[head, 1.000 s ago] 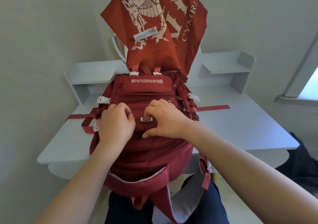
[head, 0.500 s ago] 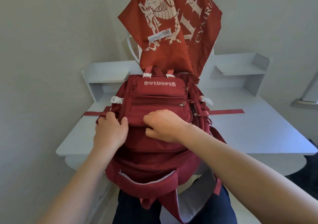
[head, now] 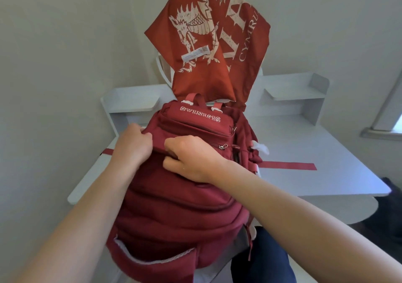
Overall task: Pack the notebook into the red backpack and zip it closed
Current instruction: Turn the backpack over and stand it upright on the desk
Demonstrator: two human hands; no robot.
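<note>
Red backpack (head: 178, 195) is lying front-up, half on the white desk (head: 315, 163) and half overhanging toward the person's lap, its top handle pointing away. Left hand (head: 132, 148) is closed, pinching a fold of fabric at the upper left edge of a front pocket. Right hand (head: 191, 158) is curled just beside it, fingers tucked into the same seam line; whether it is holding a zipper pull cannot be told, since the fingers are covering that spot.

Risks, as a judgement:
- The bag is hanging well off the desk edge. A hard tug toward the body is likely to drag it into the lap or tip it, since nothing but the two hands is steadying it.
- Both hands are working a front pocket seam. If this is not the compartment meant for the notebook, the wrong zip is getting handled.
- Loose fabric bunched under the left hand could catch in the zipper teeth if the slider runs through it.
- The red strap (head: 287, 165) trailing across the desk could snag when the bag shifts.

Containers:
- The notebook is not visible anywhere; whether it is already inside the bag cannot be told.
- A silver zipper pull (head: 223, 146) is sitting at the right end of one pocket, which is looking closed.
- The side mesh pocket (head: 156, 261) nearest the camera is gaping open and appearing empty.
- A red printed cloth (head: 208, 43) is draped over the chair behind the desk, apart from the bag.
</note>
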